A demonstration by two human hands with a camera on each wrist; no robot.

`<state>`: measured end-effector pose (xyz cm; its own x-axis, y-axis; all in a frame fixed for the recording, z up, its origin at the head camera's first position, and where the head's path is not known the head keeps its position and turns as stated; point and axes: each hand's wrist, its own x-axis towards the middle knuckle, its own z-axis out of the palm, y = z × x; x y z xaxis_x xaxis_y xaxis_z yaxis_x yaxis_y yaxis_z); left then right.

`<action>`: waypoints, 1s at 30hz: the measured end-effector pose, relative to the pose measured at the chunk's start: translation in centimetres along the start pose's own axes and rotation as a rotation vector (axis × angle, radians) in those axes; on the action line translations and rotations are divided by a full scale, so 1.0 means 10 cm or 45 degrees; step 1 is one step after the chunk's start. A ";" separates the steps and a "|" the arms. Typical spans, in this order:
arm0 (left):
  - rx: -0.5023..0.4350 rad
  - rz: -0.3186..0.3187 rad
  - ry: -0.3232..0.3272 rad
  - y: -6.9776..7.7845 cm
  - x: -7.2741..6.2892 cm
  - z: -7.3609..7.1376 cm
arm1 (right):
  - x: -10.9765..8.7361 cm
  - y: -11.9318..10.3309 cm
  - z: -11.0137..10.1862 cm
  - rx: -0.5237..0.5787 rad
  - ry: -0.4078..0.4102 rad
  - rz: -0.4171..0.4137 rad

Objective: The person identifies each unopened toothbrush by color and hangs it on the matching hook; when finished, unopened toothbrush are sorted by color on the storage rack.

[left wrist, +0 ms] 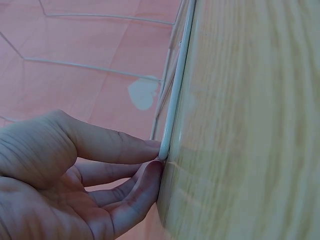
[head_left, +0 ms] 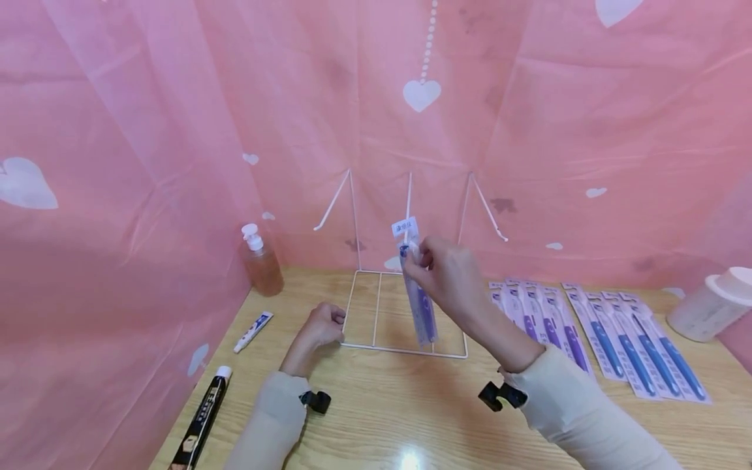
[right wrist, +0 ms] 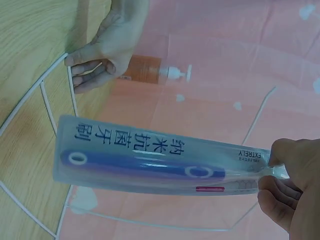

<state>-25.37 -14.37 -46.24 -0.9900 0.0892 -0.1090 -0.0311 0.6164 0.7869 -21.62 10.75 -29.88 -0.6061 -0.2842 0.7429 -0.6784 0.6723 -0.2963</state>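
A white wire display rack [head_left: 405, 351] with three upward-slanting hooks stands on the table. My left hand [head_left: 322, 324] pinches its front left corner; the left wrist view shows thumb and finger at the end of the white wire [left wrist: 175, 102]. My right hand [head_left: 449, 271] holds a purple toothbrush in a clear blister pack [head_left: 420, 307] by its upper part, at the middle hook [head_left: 408, 196]. The pack hangs tilted over the rack's base, its white label [head_left: 404, 226] overlapping the hook in the head view. In the right wrist view, fingers pinch the narrow end of the pack [right wrist: 150, 160].
Packaged purple toothbrushes [head_left: 549, 320] and blue ones [head_left: 637, 346] lie in rows on the right, near a white bottle [head_left: 713, 303]. At left are an amber pump bottle [head_left: 263, 264], a small toothpaste tube [head_left: 253, 332] and a black tube [head_left: 202, 418]. A pink curtain [head_left: 294, 98] hangs behind.
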 end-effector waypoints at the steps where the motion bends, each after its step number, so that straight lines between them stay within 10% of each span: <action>1: -0.001 -0.001 0.000 0.00 0.00 0.00 | 0.02 0.02 0.02 0.011 -0.011 0.031; 14: -0.026 -0.058 -0.010 0.00 0.02 0.02 | 0.45 0.32 0.33 0.117 -0.017 0.377; 30: -0.003 0.030 -0.009 -0.01 0.02 0.03 | 0.82 0.70 0.54 -0.012 -0.012 0.553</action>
<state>-25.50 -14.19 -46.52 -0.9896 0.1092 -0.0942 -0.0077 0.6122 0.7906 -33.58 9.43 -29.09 -0.8382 0.0198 0.5450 -0.3561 0.7370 -0.5744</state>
